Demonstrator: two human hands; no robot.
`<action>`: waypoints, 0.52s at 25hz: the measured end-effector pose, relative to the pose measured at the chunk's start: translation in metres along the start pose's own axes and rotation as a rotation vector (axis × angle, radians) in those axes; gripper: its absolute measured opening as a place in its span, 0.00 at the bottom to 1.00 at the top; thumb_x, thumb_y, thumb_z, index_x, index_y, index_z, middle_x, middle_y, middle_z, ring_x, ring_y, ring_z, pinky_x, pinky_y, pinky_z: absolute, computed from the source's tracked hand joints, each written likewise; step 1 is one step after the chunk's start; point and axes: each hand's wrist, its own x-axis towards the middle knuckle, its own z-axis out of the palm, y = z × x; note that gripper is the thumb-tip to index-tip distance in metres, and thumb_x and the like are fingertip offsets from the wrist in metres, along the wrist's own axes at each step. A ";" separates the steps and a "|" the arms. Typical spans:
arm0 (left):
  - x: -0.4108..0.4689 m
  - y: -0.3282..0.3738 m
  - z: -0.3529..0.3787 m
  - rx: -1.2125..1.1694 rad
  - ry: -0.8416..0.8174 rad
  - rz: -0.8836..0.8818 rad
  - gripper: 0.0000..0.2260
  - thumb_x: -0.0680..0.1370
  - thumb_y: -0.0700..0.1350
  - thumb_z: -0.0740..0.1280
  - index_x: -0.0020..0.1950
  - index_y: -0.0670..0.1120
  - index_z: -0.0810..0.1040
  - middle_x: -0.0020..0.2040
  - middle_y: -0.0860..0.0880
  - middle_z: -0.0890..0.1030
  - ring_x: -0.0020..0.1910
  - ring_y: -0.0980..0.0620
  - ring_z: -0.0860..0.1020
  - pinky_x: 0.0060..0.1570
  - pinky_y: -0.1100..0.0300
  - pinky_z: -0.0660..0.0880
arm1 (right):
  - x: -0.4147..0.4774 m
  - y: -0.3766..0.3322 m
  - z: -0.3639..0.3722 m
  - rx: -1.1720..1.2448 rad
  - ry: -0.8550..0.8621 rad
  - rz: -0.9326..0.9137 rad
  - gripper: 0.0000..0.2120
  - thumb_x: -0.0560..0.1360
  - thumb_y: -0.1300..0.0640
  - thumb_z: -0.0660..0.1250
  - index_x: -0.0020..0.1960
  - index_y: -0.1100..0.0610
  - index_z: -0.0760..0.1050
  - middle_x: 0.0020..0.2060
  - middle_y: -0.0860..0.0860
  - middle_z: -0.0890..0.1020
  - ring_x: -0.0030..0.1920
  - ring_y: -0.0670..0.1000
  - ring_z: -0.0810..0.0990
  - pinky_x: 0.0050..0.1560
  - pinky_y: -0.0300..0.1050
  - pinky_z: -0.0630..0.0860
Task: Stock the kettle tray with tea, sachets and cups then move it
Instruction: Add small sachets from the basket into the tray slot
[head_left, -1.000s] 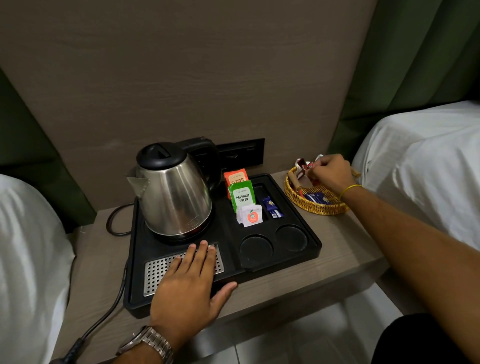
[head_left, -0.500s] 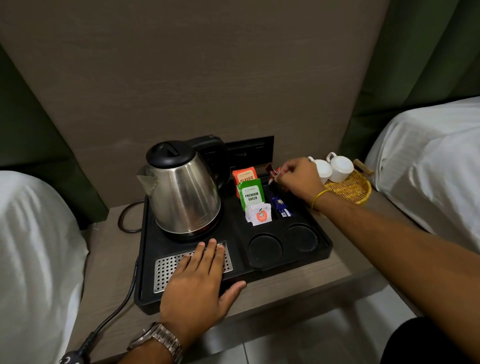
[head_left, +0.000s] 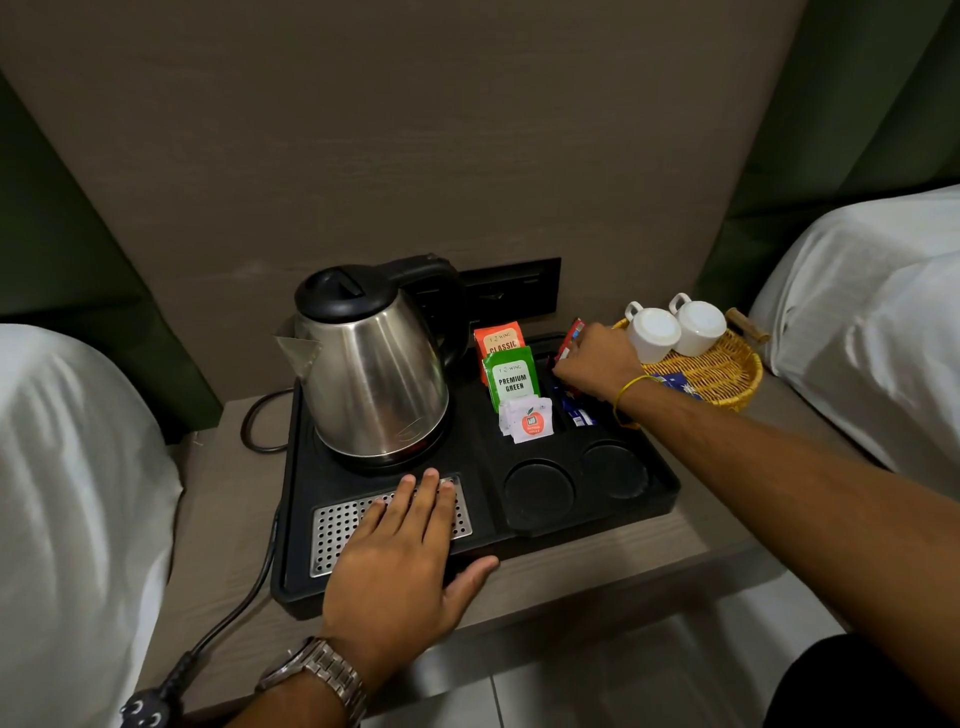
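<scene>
The black kettle tray (head_left: 613, 514) sits on the worktop (head_left: 649, 545), with the steel kettle (head_left: 374, 374) as the landmark on its rear left. The left hand (head_left: 400, 561) lies open and flat on the perforated drip grille (head_left: 337, 525) just in front of the kettle. To the kettle's right, the right hand (head_left: 597, 364) pinches a red sachet (head_left: 574, 335) over the rear sachet slot.

Risks, as I judge them: the sachet could miss the narrow slot, or the wrist could knock over the upright tea packets. Farther right, two white cups (head_left: 675, 327) sit upturned in a wicker basket (head_left: 727, 374) and could get bumped on the way back.

Legible writing: "CLASSIC" on the orange packet (head_left: 498, 338), "PREMIUM GREEN" on the green packet (head_left: 511, 376). The smaller print on both is unreadable.
</scene>
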 end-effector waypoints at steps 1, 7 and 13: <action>0.000 0.000 0.000 0.002 -0.002 -0.001 0.39 0.78 0.73 0.55 0.75 0.44 0.73 0.74 0.43 0.76 0.72 0.44 0.76 0.67 0.46 0.74 | 0.000 -0.001 -0.001 0.004 -0.005 0.016 0.13 0.67 0.51 0.70 0.32 0.59 0.75 0.29 0.56 0.80 0.35 0.60 0.82 0.34 0.47 0.77; 0.000 0.001 -0.001 0.004 -0.011 -0.008 0.39 0.78 0.73 0.55 0.75 0.45 0.74 0.74 0.43 0.76 0.72 0.44 0.76 0.67 0.46 0.74 | 0.004 0.004 -0.006 0.218 -0.124 0.042 0.03 0.74 0.62 0.72 0.44 0.62 0.82 0.39 0.61 0.87 0.38 0.57 0.88 0.44 0.53 0.87; 0.000 0.000 -0.002 0.015 -0.010 -0.009 0.39 0.78 0.73 0.54 0.75 0.45 0.74 0.74 0.43 0.77 0.72 0.44 0.76 0.67 0.47 0.73 | 0.026 0.011 -0.013 -0.088 0.047 -0.143 0.08 0.73 0.63 0.68 0.48 0.60 0.85 0.45 0.60 0.87 0.49 0.62 0.85 0.51 0.47 0.81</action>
